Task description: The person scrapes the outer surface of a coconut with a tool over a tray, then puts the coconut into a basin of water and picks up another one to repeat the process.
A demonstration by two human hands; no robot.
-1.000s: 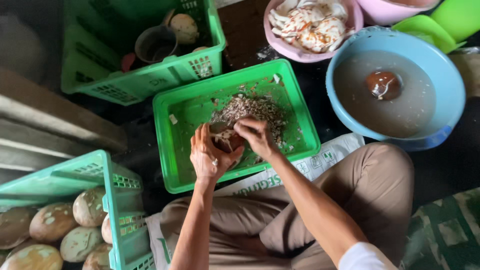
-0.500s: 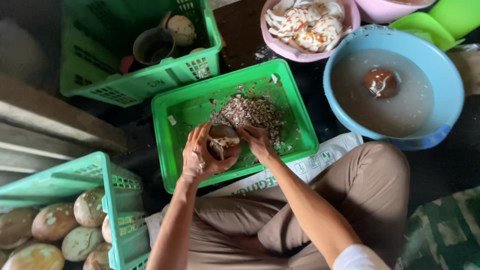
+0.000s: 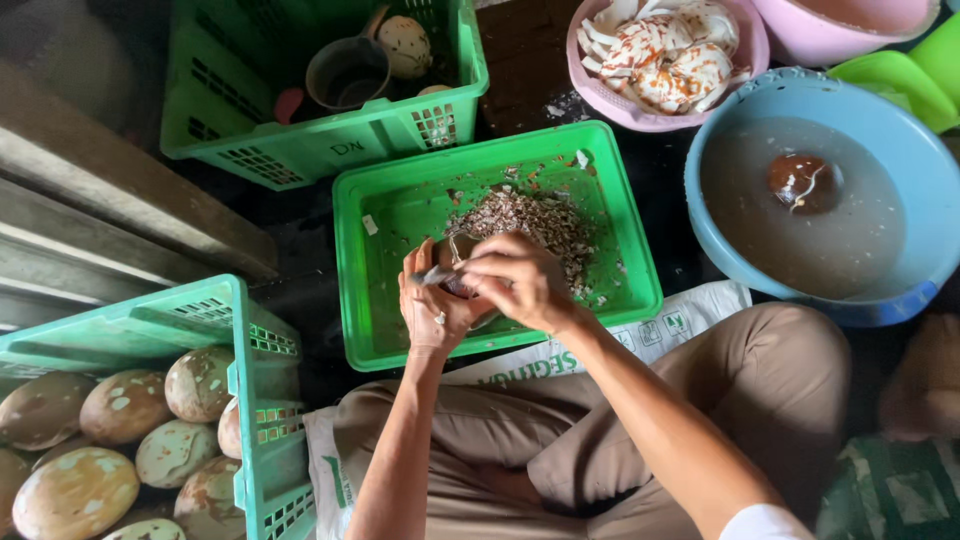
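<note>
Starting at the left, mottled shelled coconuts (image 3: 120,405) are seen piled in a green crate (image 3: 245,400). Toward the middle, a small brown coconut piece (image 3: 458,262) is cupped in the curled left hand (image 3: 432,305) over a shallow green tray (image 3: 400,215), where a heap of brown shavings (image 3: 530,220) is spread. The right hand (image 3: 520,280) is closed over the piece, a thin blade (image 3: 432,274) apparently pinched in it. Further right, a brown coconut (image 3: 803,182) is floated in a blue basin (image 3: 720,250) of cloudy water.
</note>
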